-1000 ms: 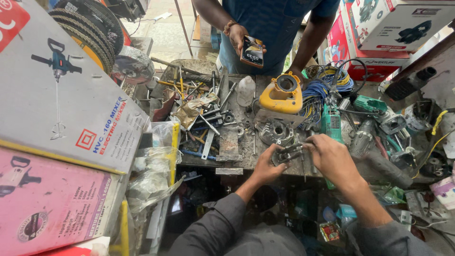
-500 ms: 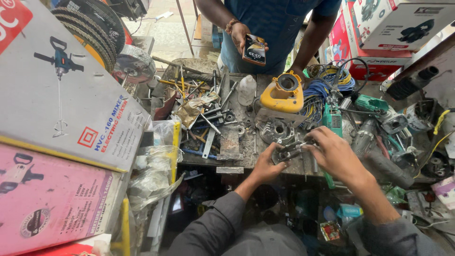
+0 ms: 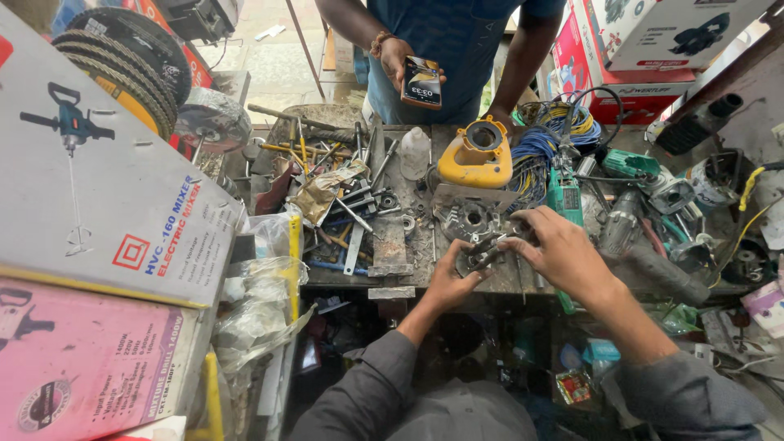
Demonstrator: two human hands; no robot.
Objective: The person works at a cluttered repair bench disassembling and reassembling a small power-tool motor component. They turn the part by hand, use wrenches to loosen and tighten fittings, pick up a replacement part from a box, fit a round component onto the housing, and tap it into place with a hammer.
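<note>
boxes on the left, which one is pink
The lower box, nearest the camera. It is pink with a mixer drawing, while the box above it is grey with a blue drill-like mixer pictured.

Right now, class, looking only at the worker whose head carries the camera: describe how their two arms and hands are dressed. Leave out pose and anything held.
Both hands are bare: the left hand and the right hand wear no gloves, and no rings or watch show. Each forearm is uncovered, with a dark grey sleeve pushed up near the elbow on the left and a matching grey sleeve bunched on the right. No markings or cables show on them.
</note>
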